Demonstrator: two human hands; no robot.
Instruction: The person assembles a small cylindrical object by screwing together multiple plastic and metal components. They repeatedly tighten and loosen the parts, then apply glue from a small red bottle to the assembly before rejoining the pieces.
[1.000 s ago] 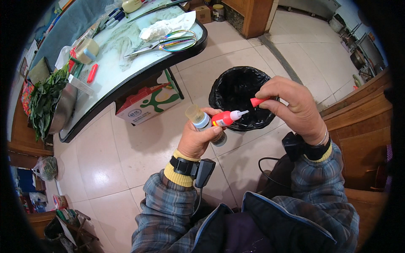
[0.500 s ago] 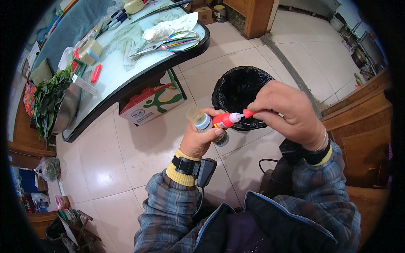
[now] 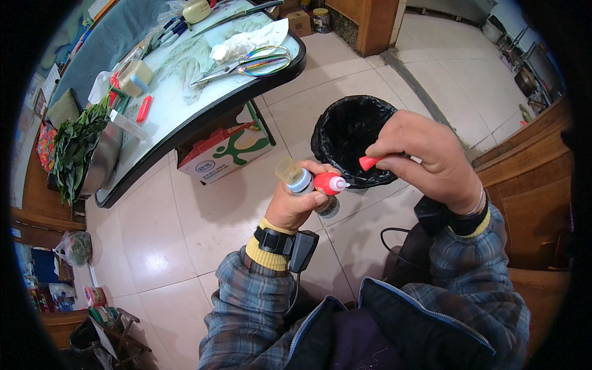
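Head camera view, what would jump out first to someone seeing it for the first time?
Mid-frame, the left hand grips a small red glue bottle with a white nozzle, while the right hand pinches its red cap just apart from the tip. Right behind them stands a black-lined trash bin on the tiled floor; upper left, scissors lie on a cluttered table.

Open tiled floor [image 3: 185, 228] lay left of the black-lined bin [image 3: 348, 132]. The counter [image 3: 203, 111] edge and a cardboard box [image 3: 225, 151] beneath it blocked passage beyond the bin's left side.
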